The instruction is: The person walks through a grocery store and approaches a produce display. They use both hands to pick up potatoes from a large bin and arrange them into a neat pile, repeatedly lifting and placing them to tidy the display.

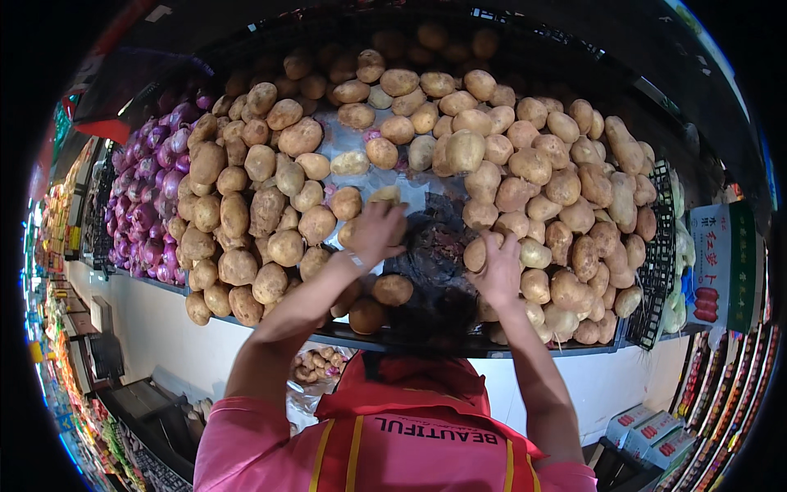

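A wide heap of potatoes point(237, 215) lies on a display stand before me, parted in the middle by a gap. My left hand point(376, 230) is over potatoes at the left side of this gap, its fingers spread; whether it grips one is not clear. At the gap's right side, my right hand point(499, 265) has its fingers around a potato point(475, 254). Between the hands lies a dark plastic sheet point(430, 246) with dry reddish-brown scraps on it. Bluish-white sheeting point(350, 138) shows farther back among the potatoes.
Red onions point(150, 184) are piled left of the potatoes. A black plastic crate point(653, 258) stands on the right, beside pale green vegetables point(679, 258) and a printed carton point(716, 264). Below the stand's front edge point(430, 350) is a clear bag of potatoes point(320, 366).
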Available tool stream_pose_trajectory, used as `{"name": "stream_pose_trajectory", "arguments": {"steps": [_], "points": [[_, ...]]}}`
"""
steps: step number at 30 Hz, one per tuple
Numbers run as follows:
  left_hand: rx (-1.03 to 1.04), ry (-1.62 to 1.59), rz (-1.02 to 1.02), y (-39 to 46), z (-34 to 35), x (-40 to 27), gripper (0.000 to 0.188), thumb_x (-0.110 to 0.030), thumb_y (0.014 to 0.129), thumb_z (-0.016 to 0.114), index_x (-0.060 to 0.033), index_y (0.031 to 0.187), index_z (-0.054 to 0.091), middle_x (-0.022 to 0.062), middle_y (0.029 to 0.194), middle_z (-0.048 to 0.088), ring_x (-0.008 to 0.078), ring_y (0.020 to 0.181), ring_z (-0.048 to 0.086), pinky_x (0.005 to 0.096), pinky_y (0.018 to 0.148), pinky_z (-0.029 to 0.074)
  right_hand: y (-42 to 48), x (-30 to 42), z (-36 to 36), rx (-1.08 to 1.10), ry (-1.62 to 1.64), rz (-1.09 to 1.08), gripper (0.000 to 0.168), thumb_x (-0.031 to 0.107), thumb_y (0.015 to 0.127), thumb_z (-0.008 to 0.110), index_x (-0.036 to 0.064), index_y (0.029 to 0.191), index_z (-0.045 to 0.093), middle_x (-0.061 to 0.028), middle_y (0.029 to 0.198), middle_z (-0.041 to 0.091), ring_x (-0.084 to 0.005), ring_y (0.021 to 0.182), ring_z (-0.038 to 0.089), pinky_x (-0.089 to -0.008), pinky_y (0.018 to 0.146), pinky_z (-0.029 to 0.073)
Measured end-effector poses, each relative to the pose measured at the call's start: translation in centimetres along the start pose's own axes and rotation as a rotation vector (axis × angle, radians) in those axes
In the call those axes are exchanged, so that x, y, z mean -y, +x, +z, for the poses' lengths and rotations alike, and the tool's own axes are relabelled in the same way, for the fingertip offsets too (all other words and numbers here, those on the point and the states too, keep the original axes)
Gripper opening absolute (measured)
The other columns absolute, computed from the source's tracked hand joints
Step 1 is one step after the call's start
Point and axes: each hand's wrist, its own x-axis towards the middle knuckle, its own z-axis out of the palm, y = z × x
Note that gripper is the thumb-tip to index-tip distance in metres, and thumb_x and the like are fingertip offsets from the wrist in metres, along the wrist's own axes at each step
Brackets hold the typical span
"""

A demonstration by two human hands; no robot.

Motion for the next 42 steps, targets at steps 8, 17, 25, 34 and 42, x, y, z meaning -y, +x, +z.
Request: {"name": "stream_pose_trajectory", "arguments": {"steps": [8, 17, 25, 34, 42], "points": [[0.200, 0.292, -0.248, 5.0, -7.5, 4.0, 0.057, -0.036, 0.079, 0.069, -0.0014, 0.121, 0.052, 0.0230, 0.118, 0.052, 0.0382, 0.110, 0.050, 0.0414, 0.093, 0.043, -1.2, 4.6, 6.1, 0.163, 0.865, -0.046, 0.056, 0.019, 0.086, 0.065, 0.005, 0.135, 0.043, -0.0184, 0.138, 0.038, -0.0358, 0.125, 0.040, -0.0415, 0.105, 0.033], [-0.118, 0.216, -0.208, 11.5, 1.8, 10.1, 0.077, -0.020, 0.054, 0.086, -0.0072, 0.119, 0.046, 0.0187, 0.122, 0.043, 0.0398, 0.108, 0.046, 0.0443, 0.095, 0.041, -1.2, 2.2, 11.3, -0.082, 0.200, -0.318, 0.065, 0.004, 0.073, 0.065, 0.005, 0.134, 0.042, -0.0170, 0.144, 0.035, -0.0404, 0.132, 0.031, -0.0518, 0.108, 0.027], [0.463, 0.471, -0.265, 3.3, -14.8, 14.1, 0.082, -0.022, 0.050, 0.087, -0.0119, 0.121, 0.047, 0.0183, 0.115, 0.045, 0.0389, 0.114, 0.042, 0.0436, 0.096, 0.040, 2.9, 6.5, 11.1, -0.235, 0.595, -0.136, 0.030, 0.006, 0.071, 0.070, 0.002, 0.090, 0.048, -0.0192, 0.107, 0.044, -0.0400, 0.101, 0.048, -0.0445, 0.086, 0.043], [0.670, 0.696, -0.223, 7.1, -5.6, 15.1, 0.027, -0.031, 0.086, 0.059, -0.0102, 0.100, 0.069, 0.0111, 0.124, 0.057, 0.0324, 0.120, 0.048, 0.0425, 0.096, 0.039, 7.6, 6.8, 12.9, -0.190, 0.613, 0.062, 0.061, 0.033, 0.070, 0.079, 0.002, 0.114, 0.050, -0.0158, 0.105, 0.048, -0.0388, 0.093, 0.054, -0.0432, 0.080, 0.047], [0.485, 0.744, -0.147, 4.7, -5.2, 16.4, 0.021, -0.022, 0.079, 0.059, -0.0124, 0.093, 0.072, 0.0064, 0.111, 0.063, 0.0255, 0.114, 0.049, 0.0378, 0.096, 0.038, 9.6, 5.2, 15.3, 0.182, 0.788, 0.102, 0.081, 0.045, 0.063, 0.080, 0.013, 0.130, 0.047, -0.0173, 0.115, 0.060, -0.0350, 0.106, 0.058, -0.0398, 0.089, 0.047]]}}
